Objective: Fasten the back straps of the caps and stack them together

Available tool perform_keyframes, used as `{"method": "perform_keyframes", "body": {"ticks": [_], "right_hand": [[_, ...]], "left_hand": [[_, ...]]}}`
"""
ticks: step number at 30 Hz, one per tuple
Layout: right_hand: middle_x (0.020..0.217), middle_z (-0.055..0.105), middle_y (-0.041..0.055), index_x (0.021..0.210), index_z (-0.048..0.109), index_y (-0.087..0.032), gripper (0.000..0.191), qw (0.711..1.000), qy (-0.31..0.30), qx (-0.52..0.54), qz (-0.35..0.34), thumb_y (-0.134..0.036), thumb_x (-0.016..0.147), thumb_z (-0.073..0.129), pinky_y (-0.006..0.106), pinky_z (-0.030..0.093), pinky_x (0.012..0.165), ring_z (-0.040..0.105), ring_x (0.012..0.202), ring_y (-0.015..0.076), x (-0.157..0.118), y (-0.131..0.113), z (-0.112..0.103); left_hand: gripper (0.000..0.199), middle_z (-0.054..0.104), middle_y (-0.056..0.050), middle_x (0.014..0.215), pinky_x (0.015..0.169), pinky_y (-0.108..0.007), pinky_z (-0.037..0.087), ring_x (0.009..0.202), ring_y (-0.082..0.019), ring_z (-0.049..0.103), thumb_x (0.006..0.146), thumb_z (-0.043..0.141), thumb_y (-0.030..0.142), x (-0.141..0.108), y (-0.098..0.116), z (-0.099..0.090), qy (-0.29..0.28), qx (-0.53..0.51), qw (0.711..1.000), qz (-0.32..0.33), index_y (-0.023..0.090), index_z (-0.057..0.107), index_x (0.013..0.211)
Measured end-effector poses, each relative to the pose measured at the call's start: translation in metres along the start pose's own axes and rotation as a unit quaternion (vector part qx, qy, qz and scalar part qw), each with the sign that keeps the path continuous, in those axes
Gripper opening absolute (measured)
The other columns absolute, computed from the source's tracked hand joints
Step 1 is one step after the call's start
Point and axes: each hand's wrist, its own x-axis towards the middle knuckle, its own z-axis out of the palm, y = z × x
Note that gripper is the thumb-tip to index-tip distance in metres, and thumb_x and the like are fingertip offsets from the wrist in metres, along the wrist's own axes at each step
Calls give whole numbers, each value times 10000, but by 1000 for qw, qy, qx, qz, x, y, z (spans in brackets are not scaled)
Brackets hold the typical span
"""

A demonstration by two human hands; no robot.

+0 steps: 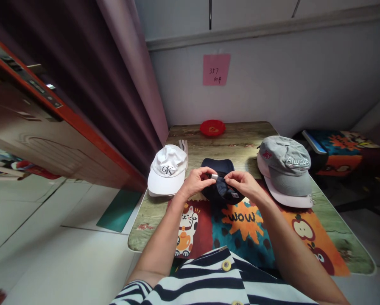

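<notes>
A dark navy cap [217, 164] lies at the middle of the table with its inside and a small white label showing. At its back strap, my left hand [194, 183] pinches the silver metal buckle [214, 176] between thumb and fingers. My right hand [245, 184] is closed on the dark strap just to the right of the buckle. To the left sits a white cap [167, 167] with black letters on its front. On the right rests a grey cap [287, 163] with white lettering and a pinkish brim edge.
The wood-patterned table [190, 131] carries a colourful printed mat [205, 233] near me. A red dish [212, 128] stands at the back edge. A purple curtain [126, 63] and a wooden door [65, 135] are at the left, a dark chair-like shape at the right.
</notes>
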Motion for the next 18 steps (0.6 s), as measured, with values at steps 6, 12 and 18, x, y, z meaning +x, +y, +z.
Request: {"method": "perform_keyframes", "body": {"ticks": [6, 12, 18], "right_hand": [[670, 571, -16, 785, 629, -171, 302, 999, -15, 15, -32, -472, 791, 648, 228, 323, 540, 464, 583, 102, 1, -5, 6], [685, 621, 5, 821, 633, -176, 328, 999, -12, 5, -47, -504, 825, 628, 244, 384, 571, 534, 608, 126, 5, -6, 13], [655, 598, -2, 804, 666, -173, 372, 997, -18, -14, -79, -544, 808, 678, 252, 393, 585, 526, 609, 127, 10, -1, 11]], "left_hand": [[224, 706, -36, 975, 699, -231, 459, 769, -124, 588, 810, 713, 258, -2, 3, -2, 9, 19, 1000, 10, 176, 732, 1017], [167, 659, -71, 1216, 631, -210, 430, 753, -97, 545, 768, 743, 248, -2, 7, -1, 42, 4, 999, 15, 177, 743, 919], [171, 667, -77, 1195, 623, -210, 422, 757, -99, 539, 766, 750, 260, -3, 7, 0, 33, -16, 999, 9, 166, 741, 908]]}}
